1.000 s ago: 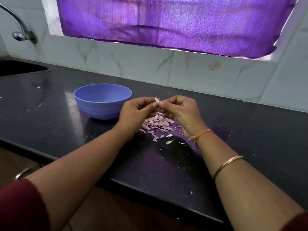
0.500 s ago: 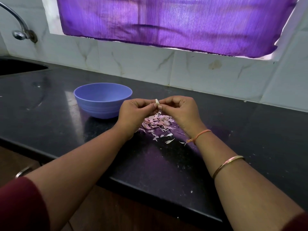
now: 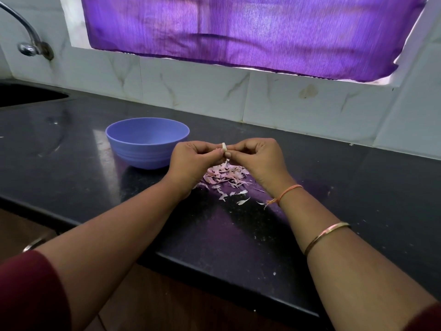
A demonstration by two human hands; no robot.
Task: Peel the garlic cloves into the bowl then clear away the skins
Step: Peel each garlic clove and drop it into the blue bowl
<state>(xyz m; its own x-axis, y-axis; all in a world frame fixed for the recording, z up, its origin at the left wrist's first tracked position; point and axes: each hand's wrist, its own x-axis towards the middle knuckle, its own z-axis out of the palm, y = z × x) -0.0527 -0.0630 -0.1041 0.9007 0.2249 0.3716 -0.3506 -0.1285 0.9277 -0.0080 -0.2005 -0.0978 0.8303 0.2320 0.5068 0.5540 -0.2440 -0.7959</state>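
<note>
Pale garlic clove (image 3: pixel 223 146) was pinched between the left hand (image 3: pixel 191 161) and right hand (image 3: pixel 259 158). Pink skins (image 3: pixel 224 176) were heaped on the black desk (image 3: pixel 358 177) beneath, beside the blue bowl (image 3: pixel 146 142).

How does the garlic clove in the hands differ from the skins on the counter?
The garlic clove is whitish; the skins are pale pink. The clove is one solid piece; the skins are many thin flakes. The clove is pinched between the left hand and right hand, above the counter where the skins lie. Both are near the bowl.
</note>
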